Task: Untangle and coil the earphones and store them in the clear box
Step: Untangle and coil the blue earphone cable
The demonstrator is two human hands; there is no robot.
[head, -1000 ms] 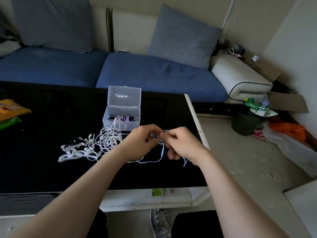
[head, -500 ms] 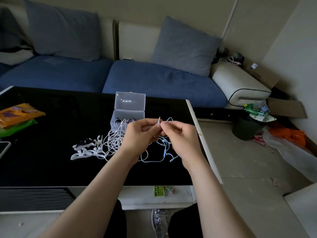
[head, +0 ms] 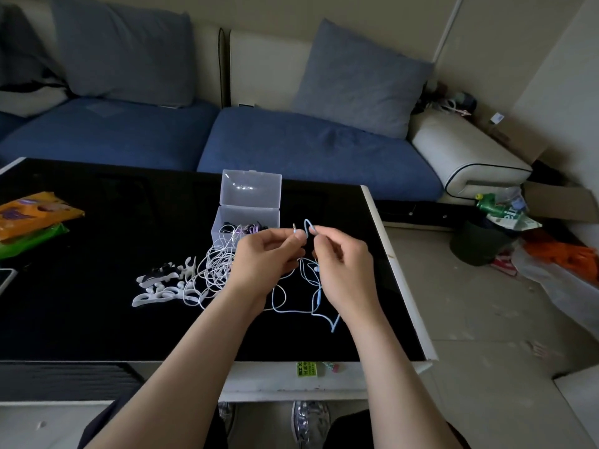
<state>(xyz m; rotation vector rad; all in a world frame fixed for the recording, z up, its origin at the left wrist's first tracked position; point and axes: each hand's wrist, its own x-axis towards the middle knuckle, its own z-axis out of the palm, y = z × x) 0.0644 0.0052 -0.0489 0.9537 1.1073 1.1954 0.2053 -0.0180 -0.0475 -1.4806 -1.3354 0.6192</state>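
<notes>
Plug (head: 294, 227) of the blue earphones (head: 319, 298) sticks up from the left hand (head: 265, 254), pinched near its tip, while the right hand (head: 343, 264) pinches a raised loop just beside it, likely to start a coil. Loose cable trails onto the black worktop (head: 97, 319). Open clear box (head: 246, 215) waits just behind, within easy reach for storing.
</notes>
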